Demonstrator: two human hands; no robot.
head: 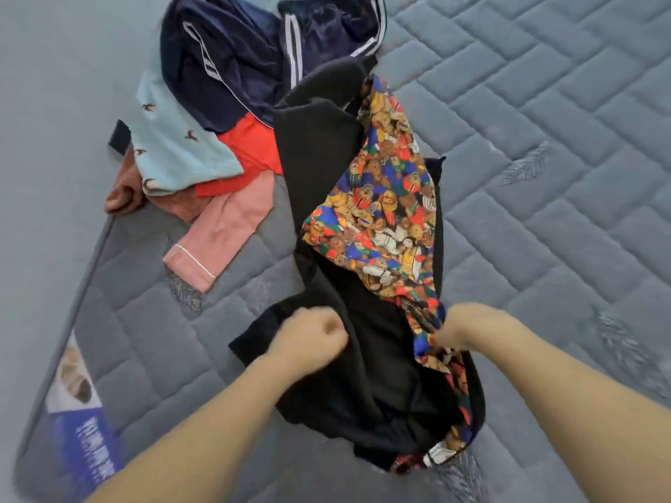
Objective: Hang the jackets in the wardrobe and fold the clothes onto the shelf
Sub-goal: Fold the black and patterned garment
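- While the black jacket (319, 147) with its teddy-bear print lining (385, 197) lies stretched across the grey quilted mattress (544, 103), both hands grip its near end, one at each side.
- The left hand (308, 339) is a closed fist bunching the black outer cloth; the right hand (461, 328) has its fingers buried in the printed lining, clenched on it as far as can be seen.
- The far end of the jacket touches the pile of clothes (225, 103): navy striped items, a light blue piece with small birds, red and pink ones.
- Risk, as I judge it: lifting from here may drag the far end through the pile and pull loose pieces along or off the mattress edge.
- Since one hand holds outer cloth and the other lining, the jacket may come up twisted or partly inside out, awkward to put on a hanger.
- A printed label (83, 412) sits on the near mattress corner.
- No wardrobe or hanger is in view.
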